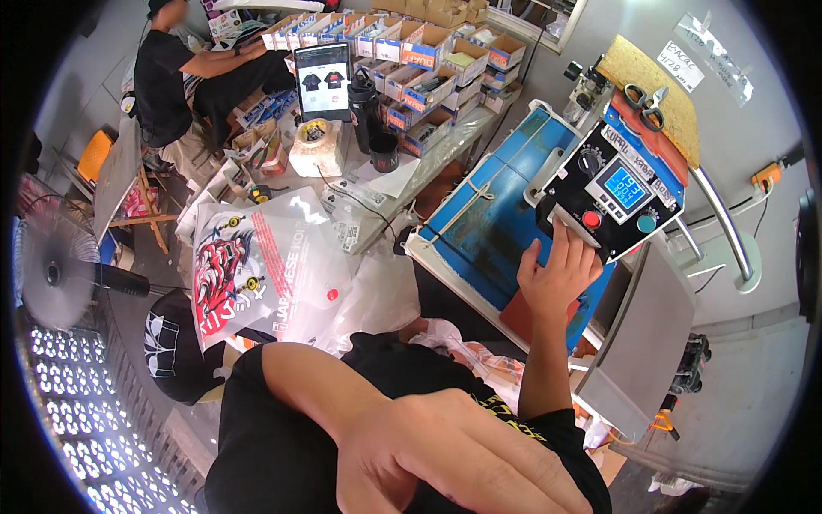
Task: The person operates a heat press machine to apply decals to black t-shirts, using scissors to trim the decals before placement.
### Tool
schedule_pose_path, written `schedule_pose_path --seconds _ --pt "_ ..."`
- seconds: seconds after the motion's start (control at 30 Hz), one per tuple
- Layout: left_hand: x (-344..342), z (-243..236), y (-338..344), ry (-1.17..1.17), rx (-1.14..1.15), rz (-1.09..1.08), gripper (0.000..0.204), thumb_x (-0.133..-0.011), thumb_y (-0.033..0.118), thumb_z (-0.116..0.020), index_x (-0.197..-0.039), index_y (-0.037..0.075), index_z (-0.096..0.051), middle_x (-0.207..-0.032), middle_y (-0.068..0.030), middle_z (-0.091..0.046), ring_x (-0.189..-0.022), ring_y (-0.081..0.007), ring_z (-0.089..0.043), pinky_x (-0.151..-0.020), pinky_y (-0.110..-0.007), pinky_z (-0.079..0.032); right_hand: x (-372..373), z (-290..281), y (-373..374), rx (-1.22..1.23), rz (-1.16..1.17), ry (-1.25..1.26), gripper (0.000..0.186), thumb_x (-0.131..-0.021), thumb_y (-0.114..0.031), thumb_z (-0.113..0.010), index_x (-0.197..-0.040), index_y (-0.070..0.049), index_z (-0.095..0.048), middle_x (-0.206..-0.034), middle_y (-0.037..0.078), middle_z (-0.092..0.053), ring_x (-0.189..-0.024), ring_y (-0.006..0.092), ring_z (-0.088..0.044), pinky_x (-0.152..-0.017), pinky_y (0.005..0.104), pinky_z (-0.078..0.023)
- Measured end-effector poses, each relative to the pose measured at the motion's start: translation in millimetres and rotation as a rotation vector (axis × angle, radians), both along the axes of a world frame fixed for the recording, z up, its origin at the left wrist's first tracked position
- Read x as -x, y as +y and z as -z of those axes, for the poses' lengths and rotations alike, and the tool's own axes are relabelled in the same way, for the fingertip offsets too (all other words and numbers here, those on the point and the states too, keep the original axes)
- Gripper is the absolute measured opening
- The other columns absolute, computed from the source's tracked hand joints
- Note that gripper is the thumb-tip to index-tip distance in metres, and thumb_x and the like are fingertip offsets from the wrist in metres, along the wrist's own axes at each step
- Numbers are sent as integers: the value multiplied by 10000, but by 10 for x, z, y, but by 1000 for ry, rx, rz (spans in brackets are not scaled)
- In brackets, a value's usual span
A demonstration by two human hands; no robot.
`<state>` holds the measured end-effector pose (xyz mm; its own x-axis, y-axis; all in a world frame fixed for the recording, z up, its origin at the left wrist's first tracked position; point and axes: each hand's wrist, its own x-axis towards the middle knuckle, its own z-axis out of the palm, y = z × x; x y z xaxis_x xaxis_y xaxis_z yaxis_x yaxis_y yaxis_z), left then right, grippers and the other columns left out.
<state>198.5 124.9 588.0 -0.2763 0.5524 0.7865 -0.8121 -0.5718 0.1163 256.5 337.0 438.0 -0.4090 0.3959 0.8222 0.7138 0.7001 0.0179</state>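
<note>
My right hand (561, 270) is at the front of a heat press, its fingers hooked over the handle (558, 224) below the black control panel (629, 171). The panel has a lit blue display, a dark knob, a red button and a green button. A blue surface (505, 206) with a string tied across it lies left of the panel, and a reddish pad (521, 319) shows behind my right wrist. My left hand (462, 445) is raised very close to the camera, holding nothing visible; its fingers stretch toward the lower right, their tips cut off.
Clear film sheets with a red mask print (274, 265) hang off the table. Scissors (646, 107) lie on top of the press. A tablet (324, 81), a black bottle (364, 107) and stacked small boxes (411, 64) stand behind. A fan (56, 274) is left; a person (167, 77) sits far left.
</note>
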Motion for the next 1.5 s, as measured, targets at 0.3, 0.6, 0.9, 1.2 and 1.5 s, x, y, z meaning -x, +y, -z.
schedule_pose_path --seconds 0.3,0.6,0.9,1.2,1.5 --pt "424 109 62 343 5 362 607 -941 427 -617 -1225 -108 -576 -1298 -310 -517 -1157 -441 -537 -958 -536 -421 12 -44 -11 -4 -3 -3 501 -758 -218 -658 -1244 -100 -626 -1121 42 -631 -991 239 -560 -872 407 -342" --pt "-78 125 173 -135 -131 159 650 -789 331 -837 -1133 -172 -610 -1106 -314 -633 -1011 -354 -667 -871 -374 -555 20 -3 2 -20 6 -2 501 -753 -220 -660 -1240 -106 -631 -1139 38 -633 -1002 234 -562 -873 401 -338" --pt "221 154 135 252 -31 302 684 -767 373 -831 -1194 -118 -619 -1127 -234 -656 -961 -300 -677 -797 -351 -553 28 5 19 -18 1 4 504 -751 -211 -659 -1244 -108 -631 -1155 39 -633 -1018 235 -562 -877 403 -335" --pt "318 265 78 428 43 345 287 -856 143 -757 -1051 -61 -699 -922 -181 -702 -753 -290 -686 -639 -340 -545 4 13 26 4 12 -3 509 -744 -203 -666 -1242 -106 -634 -1163 47 -638 -1041 241 -563 -875 406 -339" --pt "445 145 165 550 113 402 105 -904 73 -681 -940 -26 -681 -875 -154 -680 -753 -298 -664 -632 -363 -517 -17 53 56 19 12 33 501 -723 -188 -678 -1218 -119 -646 -1153 39 -639 -1040 241 -570 -879 411 -339"
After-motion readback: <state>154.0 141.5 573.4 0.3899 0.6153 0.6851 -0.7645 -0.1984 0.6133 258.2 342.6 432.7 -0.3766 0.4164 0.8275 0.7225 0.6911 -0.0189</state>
